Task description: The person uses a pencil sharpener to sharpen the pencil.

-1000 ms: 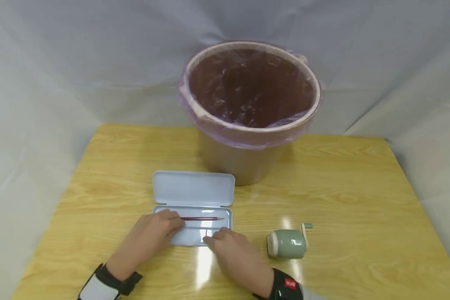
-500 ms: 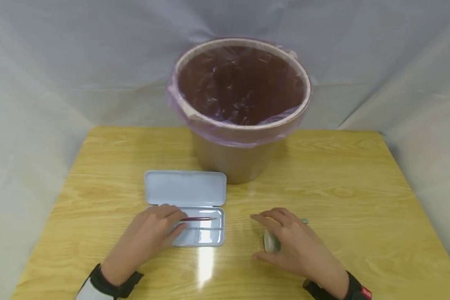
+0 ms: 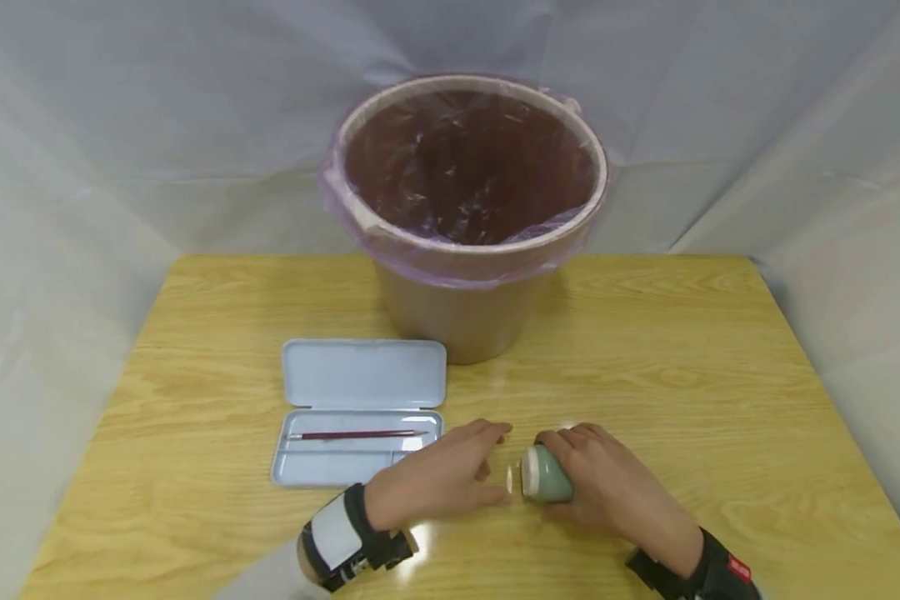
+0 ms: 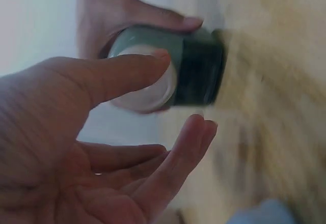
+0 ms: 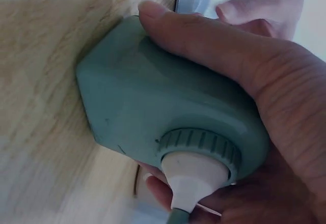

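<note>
My right hand grips a green crank pencil sharpener, thumb along one side and fingers round the other. Its white crank arm and ribbed collar show in the right wrist view. My left hand reaches toward the sharpener's pale round front, thumb and fingers spread, holding nothing; whether it touches the sharpener I cannot tell. Behind the left hand lies an open light-blue pencil case with a dark red pencil in its long compartment. The left hand and wrist hide the case's lower right corner.
A large brown bin lined with a thin purple bag stands at the back of the wooden table, just behind the pencil case. Pale cloth hangs behind the table and along both sides.
My right hand has left the pencil case, gone right and taken hold of the sharpener. My left hand has let go near the pencil and moved right toward the sharpener. The pencil stays in the case.
</note>
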### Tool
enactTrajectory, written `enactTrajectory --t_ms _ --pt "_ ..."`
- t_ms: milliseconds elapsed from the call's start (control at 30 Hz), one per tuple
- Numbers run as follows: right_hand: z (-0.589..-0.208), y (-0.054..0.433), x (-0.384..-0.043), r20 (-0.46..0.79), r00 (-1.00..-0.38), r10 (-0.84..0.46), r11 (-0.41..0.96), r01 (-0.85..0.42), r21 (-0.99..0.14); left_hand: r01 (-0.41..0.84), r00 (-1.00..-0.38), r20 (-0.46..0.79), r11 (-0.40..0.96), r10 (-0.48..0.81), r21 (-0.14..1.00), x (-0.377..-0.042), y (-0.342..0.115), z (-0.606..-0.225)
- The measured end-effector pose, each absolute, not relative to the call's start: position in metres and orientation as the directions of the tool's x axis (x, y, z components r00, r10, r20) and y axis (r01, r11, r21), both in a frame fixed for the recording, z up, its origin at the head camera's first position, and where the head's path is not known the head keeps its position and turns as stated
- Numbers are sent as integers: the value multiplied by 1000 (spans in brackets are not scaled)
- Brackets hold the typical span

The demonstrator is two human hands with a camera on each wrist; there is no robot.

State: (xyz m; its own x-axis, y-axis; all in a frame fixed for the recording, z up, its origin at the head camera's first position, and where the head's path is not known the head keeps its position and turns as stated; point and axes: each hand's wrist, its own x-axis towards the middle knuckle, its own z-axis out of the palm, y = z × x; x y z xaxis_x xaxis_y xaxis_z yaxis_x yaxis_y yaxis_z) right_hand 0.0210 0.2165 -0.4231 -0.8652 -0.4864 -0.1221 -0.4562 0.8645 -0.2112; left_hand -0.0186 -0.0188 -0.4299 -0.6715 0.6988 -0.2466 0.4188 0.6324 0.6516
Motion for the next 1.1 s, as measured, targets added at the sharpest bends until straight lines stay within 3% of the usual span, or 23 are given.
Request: enactTrajectory --t_ms 200,533,833,967,1100 --pt "-426 218 21 -73 -871 -486 862 -464 -205 437 -627 -208 560 751 704 -19 7 -450" --pt "-423 217 18 16 -838 -546 825 -541 -164 499 -655 -18 450 755 741 -20 16 -463" --pt "-418 220 16 42 -801 -597 785 -594 -179 526 -660 3 459 751 716 -17 12 -461" --pt "-411 222 15 113 -733 -671 713 -679 -175 411 -643 -56 406 764 816 -19 7 -459" --pt "-398 221 14 185 -635 -750 610 -772 -178 206 -583 -92 257 807 944 -24 0 -456"
